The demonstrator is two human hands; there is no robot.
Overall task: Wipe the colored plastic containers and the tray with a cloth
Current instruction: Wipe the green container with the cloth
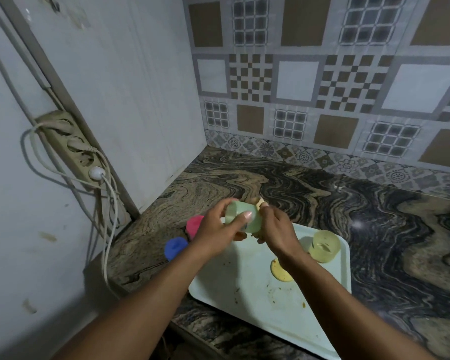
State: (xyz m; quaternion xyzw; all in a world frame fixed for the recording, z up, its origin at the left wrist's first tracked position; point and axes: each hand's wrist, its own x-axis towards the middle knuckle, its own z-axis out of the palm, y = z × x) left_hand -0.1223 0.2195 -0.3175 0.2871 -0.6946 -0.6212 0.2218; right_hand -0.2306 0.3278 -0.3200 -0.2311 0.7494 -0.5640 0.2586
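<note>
Four coloured containers, one tray, one cloth, one loose yellow lid [281, 271], two grips.

Green container [244, 216] up in the air at frame centre, over the far left corner of the pale tray [244, 294]. Tipped on its side, long axis running roughly left to right across the frame, one round end facing left, the other turned toward the right grip. Which end is the mouth: cannot tell.

Left grip [216, 229] wrapped round the green container, thumb across its near side. Right grip [276, 229] curled round the pale yellow cloth [260, 202], pressed against the container's right end. Only scraps of cloth showing above and below the fingers.

Yellow translucent container [324, 245] upright on the tray near its far right corner, lid flat on the tray just beside it, partly under the right forearm. Pink container [194, 224] and blue container [176, 248] on the marbled counter [374, 216] left of the tray, both partly hidden behind the left wrist. Brown specks and crumbs scattered over the tray's surface.

At frame left, a power strip [73, 144] fixed to the wall with one white plug [96, 173] in, cables hanging down. Patterned tiles [322, 81] across the upper right.
</note>
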